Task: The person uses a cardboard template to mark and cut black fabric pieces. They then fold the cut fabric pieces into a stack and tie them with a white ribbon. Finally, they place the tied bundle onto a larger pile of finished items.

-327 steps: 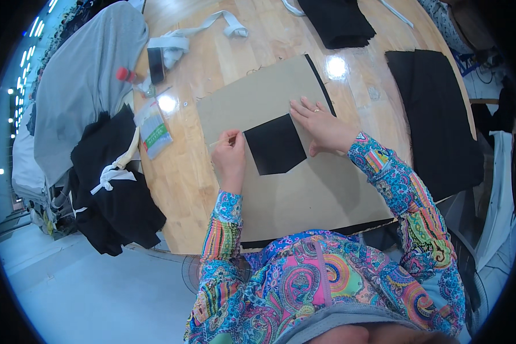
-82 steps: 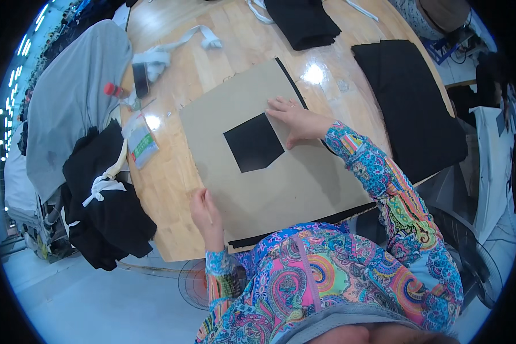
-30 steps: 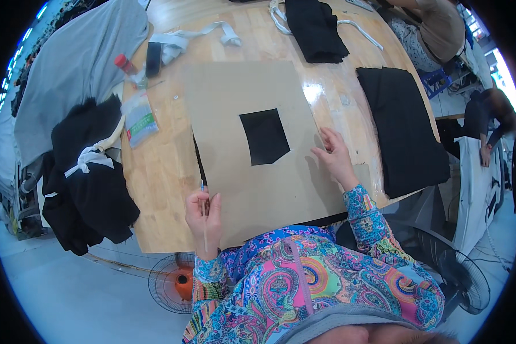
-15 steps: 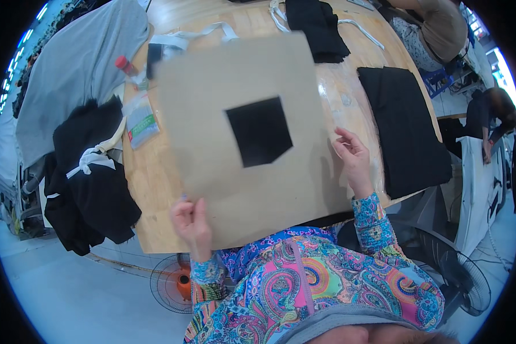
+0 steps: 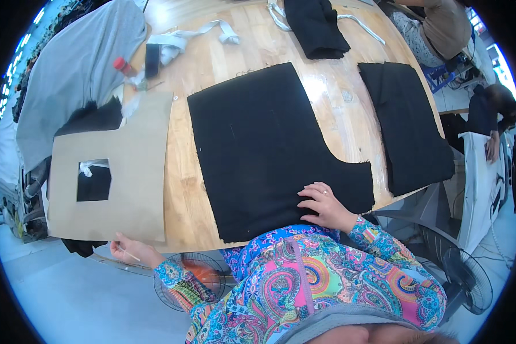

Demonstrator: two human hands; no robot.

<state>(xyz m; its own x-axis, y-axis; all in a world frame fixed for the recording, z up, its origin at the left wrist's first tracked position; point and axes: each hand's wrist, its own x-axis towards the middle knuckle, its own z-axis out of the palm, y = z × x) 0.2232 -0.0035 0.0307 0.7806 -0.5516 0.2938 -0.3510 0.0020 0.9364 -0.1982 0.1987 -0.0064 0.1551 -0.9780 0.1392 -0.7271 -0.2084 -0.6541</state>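
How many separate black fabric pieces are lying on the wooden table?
3: the large black piece under the right hand, a long panel toward the right edge, a folded piece at the far edge. Dark cloth beneath the cardboard template may hide more.

Our left hand (image 5: pixel 131 250) reaches out low to the left, fingers pinched shut, forearm in a patterned sleeve. Our right hand (image 5: pixel 325 206) lies palm down ahead of us, fingers spread flat, wrist bent.
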